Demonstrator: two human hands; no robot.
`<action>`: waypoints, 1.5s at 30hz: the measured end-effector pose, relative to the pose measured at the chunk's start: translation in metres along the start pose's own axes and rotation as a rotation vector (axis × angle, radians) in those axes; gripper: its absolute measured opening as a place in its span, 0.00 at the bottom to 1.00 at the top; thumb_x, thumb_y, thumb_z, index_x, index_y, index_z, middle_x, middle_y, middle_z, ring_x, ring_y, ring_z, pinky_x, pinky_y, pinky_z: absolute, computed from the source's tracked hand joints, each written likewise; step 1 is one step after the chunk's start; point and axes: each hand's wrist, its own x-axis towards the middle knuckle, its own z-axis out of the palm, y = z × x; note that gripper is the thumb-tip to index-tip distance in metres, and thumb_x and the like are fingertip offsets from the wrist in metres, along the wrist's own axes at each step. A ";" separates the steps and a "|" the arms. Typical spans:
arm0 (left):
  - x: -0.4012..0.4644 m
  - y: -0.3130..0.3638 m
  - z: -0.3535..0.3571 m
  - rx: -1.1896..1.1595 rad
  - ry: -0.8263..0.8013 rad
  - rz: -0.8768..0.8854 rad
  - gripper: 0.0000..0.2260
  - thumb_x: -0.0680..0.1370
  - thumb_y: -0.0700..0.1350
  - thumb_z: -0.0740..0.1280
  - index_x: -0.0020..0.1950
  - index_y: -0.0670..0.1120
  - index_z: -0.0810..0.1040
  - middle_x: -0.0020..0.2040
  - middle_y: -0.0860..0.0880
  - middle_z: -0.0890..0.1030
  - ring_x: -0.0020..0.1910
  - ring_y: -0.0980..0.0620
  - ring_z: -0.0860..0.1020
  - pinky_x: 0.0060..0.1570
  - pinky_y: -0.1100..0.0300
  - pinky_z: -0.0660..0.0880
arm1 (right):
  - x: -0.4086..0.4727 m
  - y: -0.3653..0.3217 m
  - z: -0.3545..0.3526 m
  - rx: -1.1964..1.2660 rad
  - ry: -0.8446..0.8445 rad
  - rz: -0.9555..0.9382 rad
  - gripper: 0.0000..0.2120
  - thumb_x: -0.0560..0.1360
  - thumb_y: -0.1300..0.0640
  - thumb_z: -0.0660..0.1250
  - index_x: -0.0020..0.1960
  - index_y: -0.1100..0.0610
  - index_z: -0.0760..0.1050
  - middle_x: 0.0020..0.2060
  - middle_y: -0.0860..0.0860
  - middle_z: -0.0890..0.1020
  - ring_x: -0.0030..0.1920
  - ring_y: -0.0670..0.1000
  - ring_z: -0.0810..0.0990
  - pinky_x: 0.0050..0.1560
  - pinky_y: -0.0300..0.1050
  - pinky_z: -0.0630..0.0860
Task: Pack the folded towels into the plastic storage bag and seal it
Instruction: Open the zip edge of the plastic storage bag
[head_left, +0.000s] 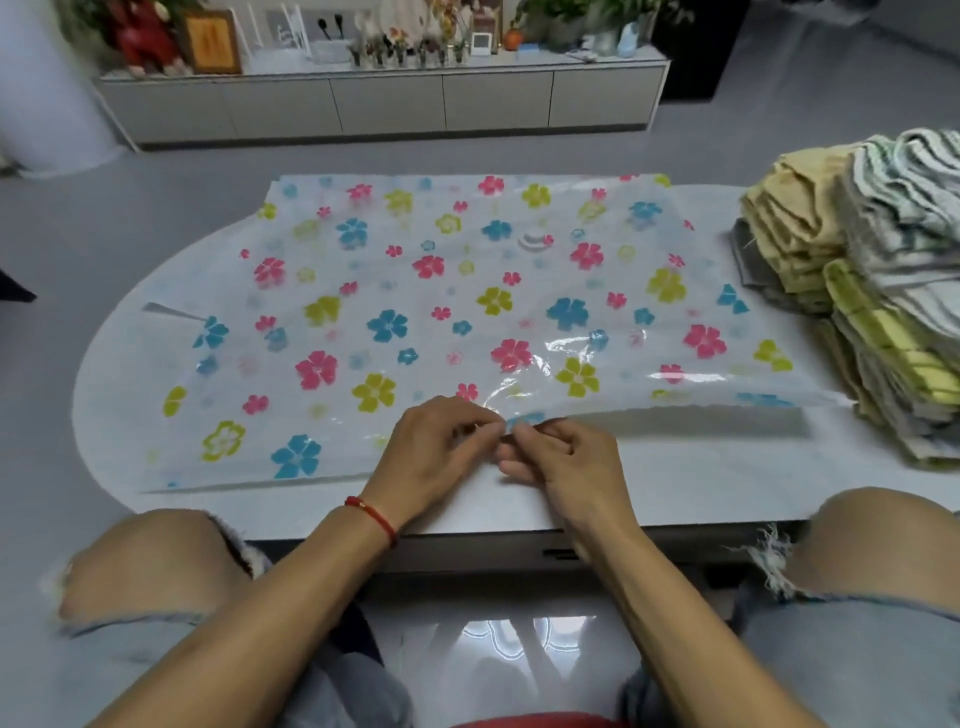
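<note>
Flower-printed clear storage bag (441, 291) flat, both hands pinching near edge, towels (857, 291) stacked beside

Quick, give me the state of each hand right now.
Left hand: closed, pinching the near edge of the plastic storage bag.
Right hand: closed, pinching the same edge just beside the left.

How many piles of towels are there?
2, both at the table's right edge: a yellow pile farther back, and a striped and green pile nearer. More may lie out of frame.
</note>
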 end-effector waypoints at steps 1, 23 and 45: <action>0.002 0.000 -0.003 0.007 -0.037 0.019 0.09 0.78 0.53 0.67 0.53 0.53 0.85 0.47 0.57 0.84 0.46 0.60 0.78 0.49 0.62 0.74 | 0.001 0.000 -0.001 -0.005 -0.010 -0.010 0.07 0.78 0.58 0.73 0.46 0.62 0.85 0.41 0.58 0.89 0.42 0.56 0.89 0.43 0.41 0.85; 0.020 0.039 -0.012 0.591 -0.333 0.099 0.05 0.73 0.40 0.63 0.37 0.48 0.73 0.33 0.48 0.74 0.37 0.43 0.74 0.42 0.48 0.74 | 0.004 -0.007 0.004 -0.391 0.100 0.063 0.15 0.75 0.56 0.64 0.35 0.61 0.84 0.27 0.54 0.86 0.26 0.50 0.84 0.25 0.36 0.74; 0.018 0.000 -0.012 0.721 -0.319 0.251 0.19 0.81 0.48 0.60 0.72 0.55 0.65 0.67 0.49 0.69 0.52 0.46 0.76 0.38 0.51 0.77 | -0.011 -0.017 -0.001 -0.736 0.044 -0.057 0.12 0.75 0.56 0.64 0.35 0.60 0.76 0.28 0.55 0.84 0.27 0.54 0.82 0.29 0.49 0.79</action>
